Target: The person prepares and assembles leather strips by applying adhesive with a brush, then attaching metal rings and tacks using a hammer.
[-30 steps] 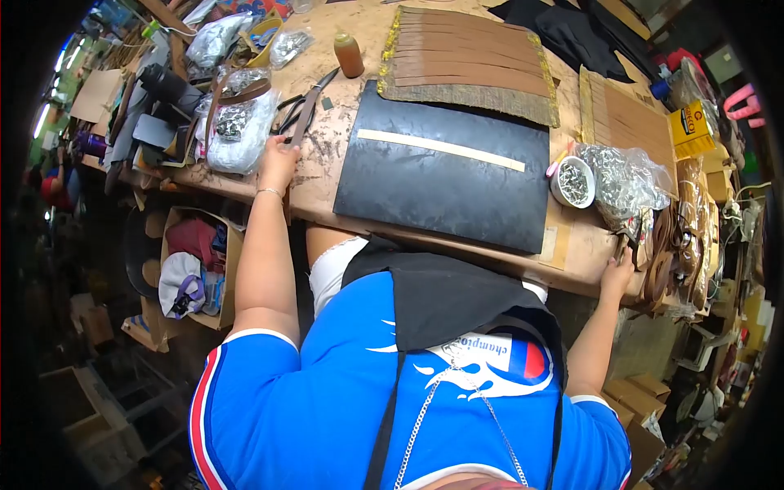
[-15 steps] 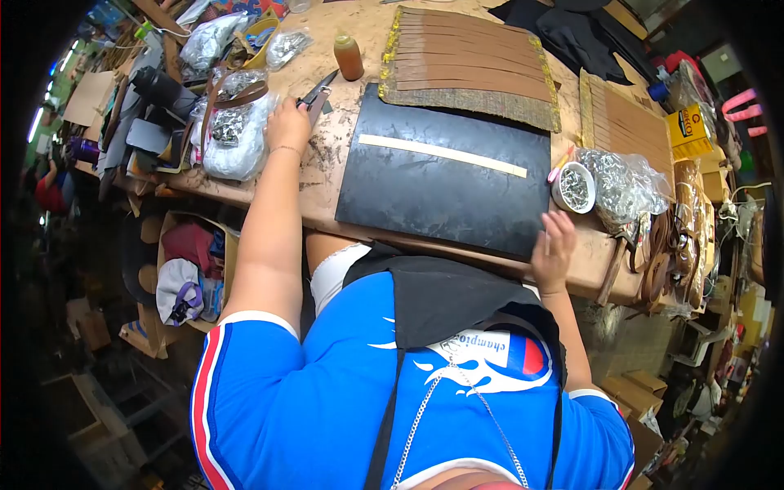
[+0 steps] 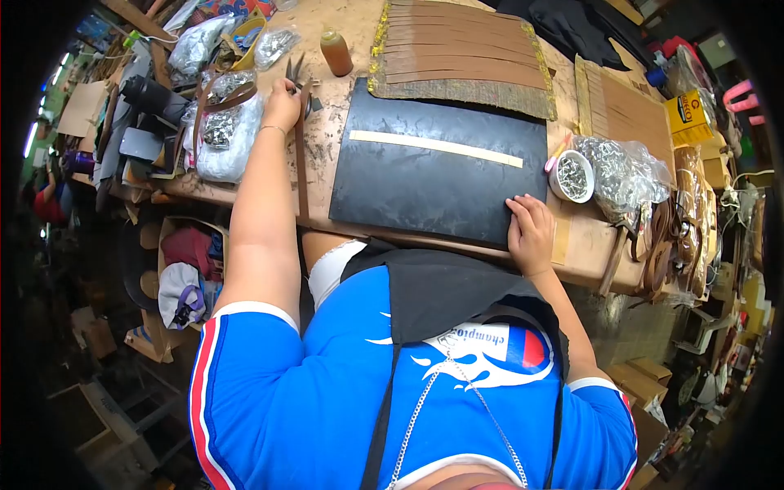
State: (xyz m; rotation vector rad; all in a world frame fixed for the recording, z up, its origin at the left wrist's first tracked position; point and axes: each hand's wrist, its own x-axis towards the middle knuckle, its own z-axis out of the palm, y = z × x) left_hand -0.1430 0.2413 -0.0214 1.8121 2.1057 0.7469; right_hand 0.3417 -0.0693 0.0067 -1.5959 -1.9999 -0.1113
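Note:
My left hand [image 3: 282, 108] is closed around scissors [image 3: 295, 72], whose blades point away from me and stand apart. Just right of it, a narrow brown leather strap [image 3: 302, 155] runs down to the table's front edge. My right hand [image 3: 531, 233] lies on the right front corner of a black mat [image 3: 433, 192], fingers extended and slightly bent. A pale straight strip [image 3: 437, 149] lies across that mat. At its far edge is a brown piece cut into strips [image 3: 461, 49], on a woven backing with yellow edges.
A bottle of amber liquid [image 3: 336, 54] stands beyond the scissors. Plastic bags of metal parts [image 3: 224, 135] lie left. To the right are a white cup of small metal pieces [image 3: 572, 177], a clear bag [image 3: 625, 175] and a yellow box [image 3: 688, 118].
My left hand has moved slightly left and away from me with the scissors, now turned more upright. The strap now shows stretched along the table. My right hand has come down onto the mat's corner.

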